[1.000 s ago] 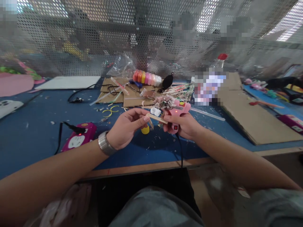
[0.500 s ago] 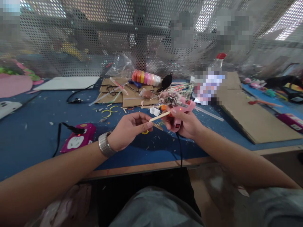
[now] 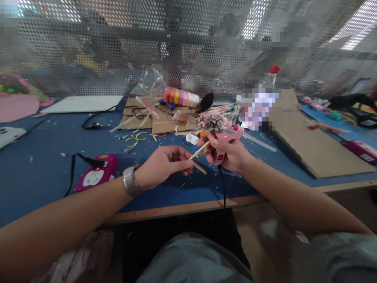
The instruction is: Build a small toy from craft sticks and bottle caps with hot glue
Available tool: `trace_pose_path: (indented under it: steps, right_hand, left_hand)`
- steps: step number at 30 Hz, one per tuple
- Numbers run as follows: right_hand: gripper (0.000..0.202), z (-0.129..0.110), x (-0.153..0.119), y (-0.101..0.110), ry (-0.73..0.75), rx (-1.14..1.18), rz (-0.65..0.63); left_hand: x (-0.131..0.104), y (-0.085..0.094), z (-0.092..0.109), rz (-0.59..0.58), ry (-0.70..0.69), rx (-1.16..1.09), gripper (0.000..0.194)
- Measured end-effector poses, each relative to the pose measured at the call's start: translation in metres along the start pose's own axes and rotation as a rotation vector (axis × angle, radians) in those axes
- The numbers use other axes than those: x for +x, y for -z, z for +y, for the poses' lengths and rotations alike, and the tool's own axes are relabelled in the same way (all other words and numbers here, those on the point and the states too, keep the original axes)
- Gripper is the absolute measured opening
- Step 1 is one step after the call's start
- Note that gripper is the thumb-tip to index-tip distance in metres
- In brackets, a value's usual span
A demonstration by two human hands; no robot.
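My left hand (image 3: 165,165), with a metal watch on its wrist, pinches a thin wooden stick (image 3: 199,168) that points down to the right. A second pale stick (image 3: 200,150) runs from the left fingertips up to the fingers of my right hand (image 3: 231,151). That right hand is closed round a pink glue gun (image 3: 228,135) with a small red light, and its black cord hangs over the table's edge. The gun's nozzle is hidden by the fingers. Just behind the hands lie small white pots (image 3: 192,138).
Purple power strips (image 3: 97,171) lie left and far right. Cardboard (image 3: 321,145) is at the right, near a red-capped bottle (image 3: 273,74). Colourful jars (image 3: 181,97), straws and a mesh screen (image 3: 132,47) stand behind. Yellow rings (image 3: 131,141) and scraps dot the blue table (image 3: 53,145).
My left hand has shifted slightly right and down, and the stick it pinches shows more fully. The pale stick between the hands is now tilted more steeply.
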State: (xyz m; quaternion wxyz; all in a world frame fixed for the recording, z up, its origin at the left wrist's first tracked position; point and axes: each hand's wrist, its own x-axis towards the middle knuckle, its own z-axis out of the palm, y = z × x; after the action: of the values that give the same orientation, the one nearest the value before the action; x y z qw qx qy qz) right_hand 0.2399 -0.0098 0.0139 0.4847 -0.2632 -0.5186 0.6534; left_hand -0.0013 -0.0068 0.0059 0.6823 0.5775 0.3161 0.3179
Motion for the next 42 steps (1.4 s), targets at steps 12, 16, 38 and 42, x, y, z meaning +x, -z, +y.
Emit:
trace_pose_path:
  steps: [12,16,38,42]
  right_hand:
    - [0.050,0.004,-0.002,0.001,0.016,-0.044,-0.072]
    - [0.044,0.007,-0.004,0.002,0.020,-0.109,-0.082]
    - [0.032,-0.006,-0.014,-0.011,0.078,-0.493,-0.092]
    - [0.031,-0.007,-0.013,-0.009,0.074,-0.485,-0.139]
  left_hand:
    - [-0.002,-0.001,0.004,-0.290,0.119,0.022,0.039]
    - [-0.002,-0.002,0.004,-0.362,0.108,0.051,0.036]
    - [-0.006,-0.001,0.005,-0.504,0.155,0.100,0.025]
    - [-0.006,-0.001,0.005,-0.503,0.162,0.107,0.023]
